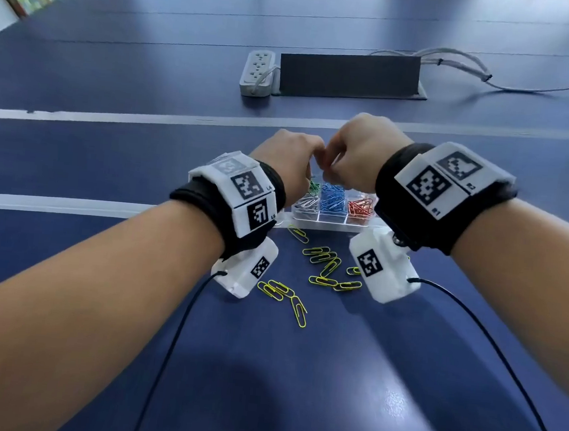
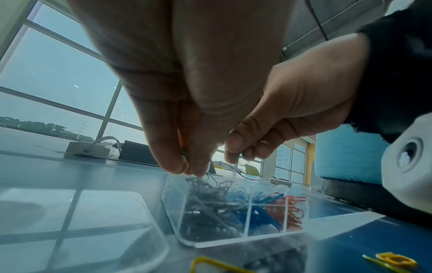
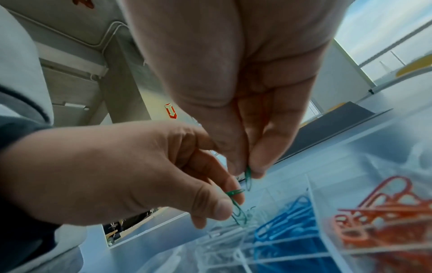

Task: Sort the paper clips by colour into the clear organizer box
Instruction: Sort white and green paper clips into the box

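The clear organizer box [image 1: 330, 223] holds green clips [image 1: 313, 187] at the back left, silver ones [image 1: 306, 201] in front of them, blue [image 1: 333, 197] in the middle and red [image 1: 361, 206] on the right. Both hands hover close together over the green compartment. My left hand [image 1: 303, 163] pinches a green clip [image 3: 236, 201] between thumb and fingers. A second green clip [image 3: 248, 175] is pinched by my right hand [image 1: 344, 160], its tip hanging down. Several yellow clips [image 1: 323, 263] lie loose on the blue table in front of the box.
A white power strip [image 1: 258, 72] and a dark upright panel [image 1: 348, 76] with grey cables [image 1: 461, 64] sit farther back on the table. White lines cross the blue surface [image 1: 112, 118]. The box's clear lid [image 2: 81, 221] lies to its left.
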